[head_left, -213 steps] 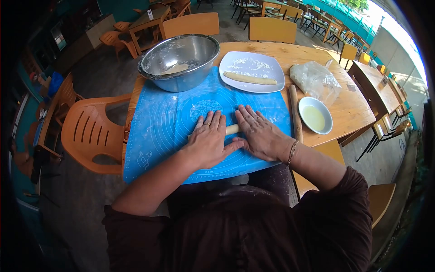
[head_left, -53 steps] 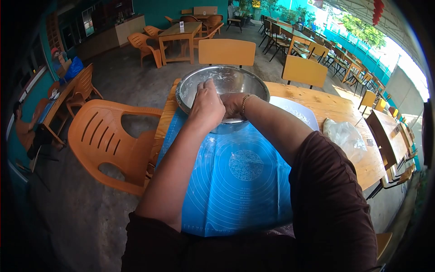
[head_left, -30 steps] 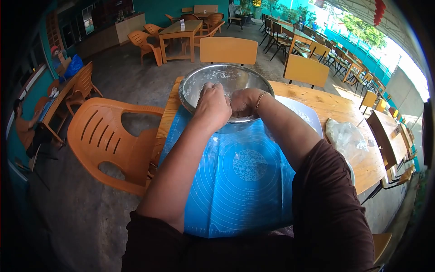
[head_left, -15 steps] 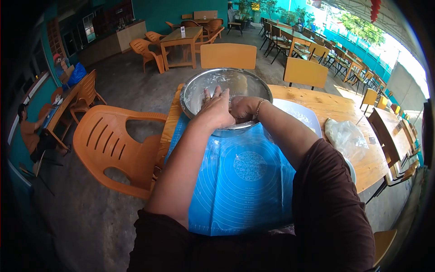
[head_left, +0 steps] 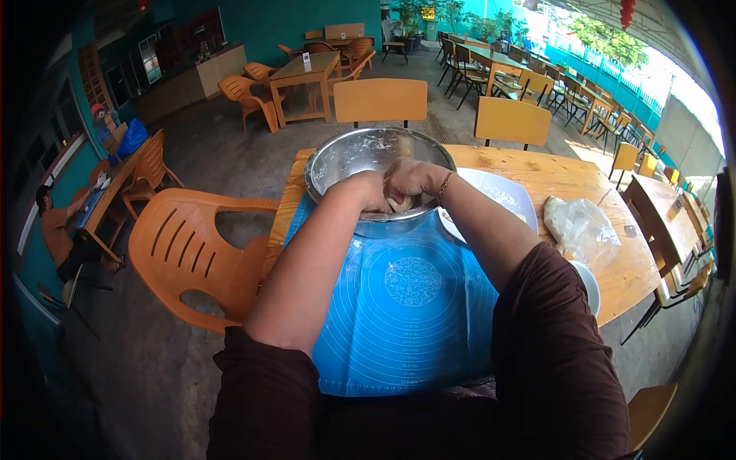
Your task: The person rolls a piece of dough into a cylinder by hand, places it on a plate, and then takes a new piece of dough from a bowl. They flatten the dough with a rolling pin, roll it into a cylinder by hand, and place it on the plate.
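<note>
Wooden table, blue mat lower centre. Inside the steel bowl, upper centre: pale dough, my right hand apparently closed on it. My left hand is beside it, fingers hidden; can't tell its grip. White plate right of bowl.

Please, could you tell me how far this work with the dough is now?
Looks done: a pale dough piece, partly hidden, lies on the white square plate.
In hand: the left hand and right hand are at a pale dough lump inside the round shiny metal bowl.
Probably remaining: this lump, not yet on the flat blue printed mat.
</note>
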Available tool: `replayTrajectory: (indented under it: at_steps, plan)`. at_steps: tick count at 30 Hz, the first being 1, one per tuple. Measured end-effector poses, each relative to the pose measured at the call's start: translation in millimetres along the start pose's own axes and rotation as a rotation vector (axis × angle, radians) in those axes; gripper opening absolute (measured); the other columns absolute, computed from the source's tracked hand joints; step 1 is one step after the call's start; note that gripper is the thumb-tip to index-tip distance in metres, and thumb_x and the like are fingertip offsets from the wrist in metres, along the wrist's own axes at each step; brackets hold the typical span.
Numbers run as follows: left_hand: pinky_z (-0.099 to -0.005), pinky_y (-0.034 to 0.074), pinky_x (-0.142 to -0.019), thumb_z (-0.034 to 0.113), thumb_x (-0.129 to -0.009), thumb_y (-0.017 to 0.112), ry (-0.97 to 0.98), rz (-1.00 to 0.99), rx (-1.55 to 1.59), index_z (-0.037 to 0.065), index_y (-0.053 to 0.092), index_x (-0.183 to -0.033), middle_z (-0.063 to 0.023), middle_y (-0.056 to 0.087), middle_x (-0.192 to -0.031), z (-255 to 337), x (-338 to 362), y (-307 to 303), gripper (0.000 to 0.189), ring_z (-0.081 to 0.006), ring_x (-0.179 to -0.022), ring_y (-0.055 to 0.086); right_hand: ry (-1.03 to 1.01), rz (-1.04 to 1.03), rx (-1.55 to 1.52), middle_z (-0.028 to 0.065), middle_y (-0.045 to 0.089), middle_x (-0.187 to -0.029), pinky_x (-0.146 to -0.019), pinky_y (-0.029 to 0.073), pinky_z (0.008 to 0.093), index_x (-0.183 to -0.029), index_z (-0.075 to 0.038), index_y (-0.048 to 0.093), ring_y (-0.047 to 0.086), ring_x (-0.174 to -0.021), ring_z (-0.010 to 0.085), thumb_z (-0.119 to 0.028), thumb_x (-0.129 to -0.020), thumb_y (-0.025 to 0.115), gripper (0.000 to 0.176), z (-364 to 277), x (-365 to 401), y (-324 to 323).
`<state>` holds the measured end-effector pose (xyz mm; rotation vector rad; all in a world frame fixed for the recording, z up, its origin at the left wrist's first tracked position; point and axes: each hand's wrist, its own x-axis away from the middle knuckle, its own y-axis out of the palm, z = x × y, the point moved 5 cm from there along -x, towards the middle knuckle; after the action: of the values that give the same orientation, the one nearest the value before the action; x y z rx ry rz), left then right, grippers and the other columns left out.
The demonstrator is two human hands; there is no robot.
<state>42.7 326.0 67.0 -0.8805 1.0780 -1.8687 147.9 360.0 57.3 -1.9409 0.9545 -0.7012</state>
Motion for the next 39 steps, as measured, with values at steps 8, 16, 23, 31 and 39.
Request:
replayTrajectory:
  at_steps: [8, 16, 23, 31, 39]
  plan:
    - [-0.0396, 0.054, -0.089, 0.019, -0.079, 0.073, -0.102, -0.005, -0.104, 0.002, 0.071, -0.116, -0.0194, 0.070, -0.115, -1, -12, 8, 0.041, -0.0338, -0.104, 0.069, 0.048, 0.131, -0.118, 0.0106, 0.068, -0.074, -0.063, 0.051, 0.0337, -0.075, 0.004, 0.069, 0.060, -0.067, 0.0164, -0.008, -0.059, 0.070, 0.020, -11, 29, -23]
    - [-0.0414, 0.053, -0.091, 0.016, -0.085, 0.063, -0.205, -0.010, -0.141, 0.003, 0.070, -0.117, -0.0201, 0.069, -0.119, 7, -4, 6, 0.036, -0.0344, -0.109, 0.067, 0.135, 0.069, -0.253, 0.0087, 0.068, -0.080, -0.047, 0.051, 0.0261, -0.077, 0.002, 0.071, 0.067, -0.073, 0.0135, -0.010, -0.065, 0.071, 0.017, -28, 61, -52]
    - [-0.0421, 0.050, -0.098, 0.021, -0.089, 0.058, -0.126, -0.017, -0.172, 0.005, 0.069, -0.122, -0.0188, 0.065, -0.130, 2, -16, 12, 0.038, -0.0342, -0.117, 0.063, 0.352, 0.002, -0.260, 0.0148, 0.067, -0.115, -0.072, 0.057, 0.0386, -0.125, -0.001, 0.062, 0.070, -0.087, 0.0228, -0.041, -0.100, 0.043, 0.051, -52, 59, -52]
    - [-0.0411, 0.048, -0.101, 0.025, -0.093, 0.051, -0.146, 0.003, -0.168, 0.002, 0.067, -0.125, -0.0225, 0.064, -0.129, 10, -2, 5, 0.043, -0.0352, -0.116, 0.063, 0.278, -0.010, -0.582, 0.0102, 0.072, -0.105, -0.072, 0.058, 0.0340, -0.120, -0.001, 0.066, 0.071, -0.081, 0.0207, -0.041, -0.100, 0.058, 0.045, -18, 25, -9]
    - [-0.0408, 0.045, -0.104, 0.036, -0.094, 0.050, -0.170, -0.050, -0.073, 0.001, 0.063, -0.130, -0.0229, 0.059, -0.136, 10, -2, 5, 0.052, -0.0364, -0.124, 0.058, 0.225, -0.158, 0.019, 0.0105, 0.067, -0.068, -0.052, 0.051, 0.0322, -0.075, 0.000, 0.070, 0.064, -0.057, 0.0193, -0.020, -0.083, 0.066, 0.022, -40, 57, -45]
